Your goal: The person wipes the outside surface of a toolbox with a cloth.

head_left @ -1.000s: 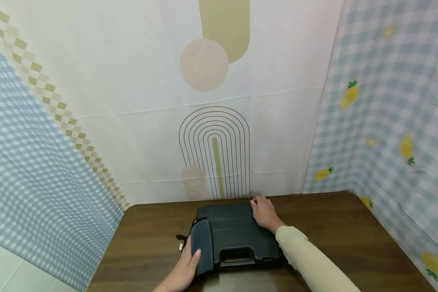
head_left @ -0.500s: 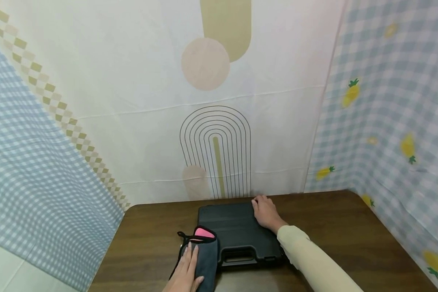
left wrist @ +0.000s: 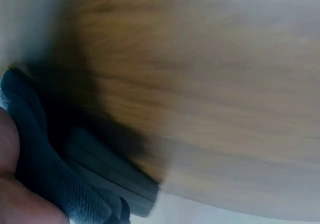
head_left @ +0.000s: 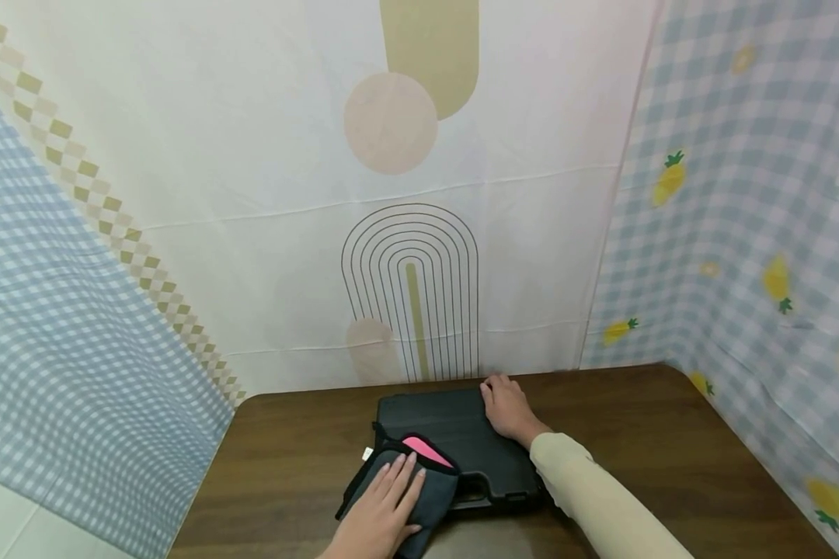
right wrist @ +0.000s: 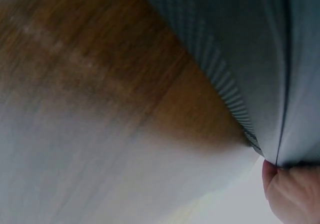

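Observation:
A dark plastic carrying case point(head_left: 436, 419) lies flat on the wooden table, its moulded handle towards the person. My left hand point(head_left: 388, 497) lies with straight fingers across a grey fabric pouch point(head_left: 439, 497) with black trim and a pink lining at its mouth. The pouch is slanted over the case's near left corner and part of the handle. In the left wrist view the pouch's cloth point(left wrist: 55, 169) bunches against the hand beside the case. My right hand point(head_left: 509, 407) grips the case's far right corner, fingers bent over the edge; the right wrist view shows it at the case's seam.
The brown table point(head_left: 287, 450) extends around the case on both sides. A pale printed cloth point(head_left: 273, 287) hangs right behind its back edge. Blue checked cloths hang on the left point(head_left: 98, 349) and right point(head_left: 706, 233).
The left hand has turned over the pouch, fingers now on top, and moved right with it. The pouch's pink lining has come into sight and its mouth has tilted. The right hand and case stay put.

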